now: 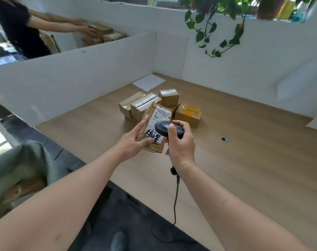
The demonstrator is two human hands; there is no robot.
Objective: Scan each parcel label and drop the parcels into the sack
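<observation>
Mid-frame, the left hand [136, 140] grips a labelled parcel [155, 127] above the desk [244, 142], while the right hand [179, 142] has its fingers wrapped round a corded scanner [167, 128] right against the label. Four more boxes [148, 104] sit just behind, and a white divider [72, 77] walls off the upper left. The green sack [21, 169] slumps at the left edge.

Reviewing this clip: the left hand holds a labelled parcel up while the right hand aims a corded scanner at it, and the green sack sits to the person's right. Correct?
Not quite. The head view shows the green sack on the person's left, off the table edge. The rest holds: the left hand holds the labelled parcel and the right hand aims the corded scanner at it.
</observation>
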